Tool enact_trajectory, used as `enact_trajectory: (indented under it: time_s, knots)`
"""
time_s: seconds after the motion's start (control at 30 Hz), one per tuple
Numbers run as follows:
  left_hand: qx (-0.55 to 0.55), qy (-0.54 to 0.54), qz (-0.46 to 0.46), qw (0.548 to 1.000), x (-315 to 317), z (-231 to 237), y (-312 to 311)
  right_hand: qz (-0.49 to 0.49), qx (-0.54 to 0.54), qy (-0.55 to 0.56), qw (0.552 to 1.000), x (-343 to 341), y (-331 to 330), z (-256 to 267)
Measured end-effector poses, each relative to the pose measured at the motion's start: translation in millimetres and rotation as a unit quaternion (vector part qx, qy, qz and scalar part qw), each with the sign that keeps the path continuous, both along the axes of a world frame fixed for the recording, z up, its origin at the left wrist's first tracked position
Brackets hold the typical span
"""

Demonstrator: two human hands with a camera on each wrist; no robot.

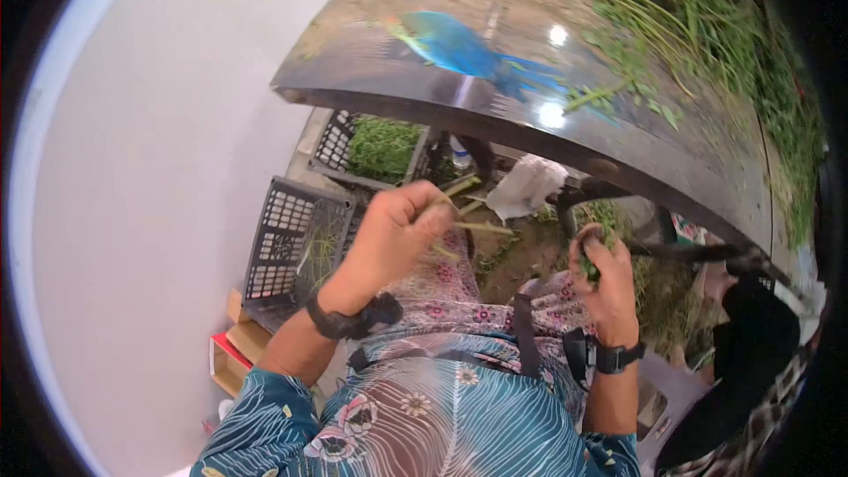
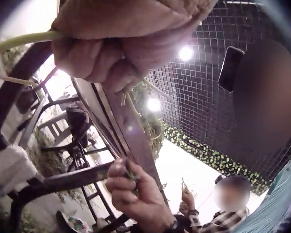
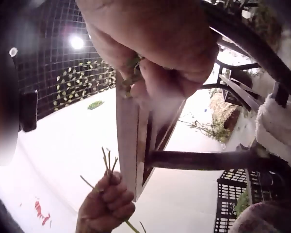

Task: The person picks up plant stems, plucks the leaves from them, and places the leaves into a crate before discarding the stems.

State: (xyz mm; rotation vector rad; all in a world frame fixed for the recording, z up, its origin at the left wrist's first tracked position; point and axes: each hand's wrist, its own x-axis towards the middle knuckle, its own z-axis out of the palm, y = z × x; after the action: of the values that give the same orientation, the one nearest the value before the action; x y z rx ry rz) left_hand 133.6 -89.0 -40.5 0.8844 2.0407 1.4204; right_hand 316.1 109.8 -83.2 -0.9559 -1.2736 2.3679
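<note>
My left hand (image 1: 397,234) is raised in front of my lap and grips a few bare green stems (image 1: 481,228), which stick out past its fingers. In the right wrist view the same stems (image 3: 108,162) show above that fist. To the right, my right hand (image 1: 609,278) holds green leaves (image 1: 590,269) in its curled fingers, with most of the bunch hidden by them. Both hands are apart, below the near edge of the table (image 1: 371,79). A leafy bit (image 3: 132,73) pokes out between the right fingers in the right wrist view.
Long-stemmed greens (image 1: 671,9) are heaped on the table's far right, with loose scraps nearer. Under it stand a black crate of leaves (image 1: 384,148) and, nearer, another crate (image 1: 278,234) with some stems. A white cloth (image 1: 527,185) hangs beneath. Another person's checked sleeve (image 1: 768,424) is at right.
</note>
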Motion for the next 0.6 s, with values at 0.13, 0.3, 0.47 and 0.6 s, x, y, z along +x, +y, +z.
enact_trajectory:
  time_s: [0.13,0.3,0.47,0.6]
  knots:
    - [0.029,0.067,0.147,0.987,-37,9,-47,-0.001,-0.065,-0.022,0.998,-4,-7,-28]
    - [-0.117,0.184,0.291,0.932,-86,-18,-127,0.002,-0.157,-0.006,0.988,-11,-7,-64]
    - [-0.275,0.431,0.258,0.82,-96,-71,-178,0.025,-0.152,-0.021,0.988,-23,-16,-60]
    - [-0.132,0.133,0.233,0.954,-62,-78,-130,0.056,-0.175,-0.007,0.983,-36,-29,-56]
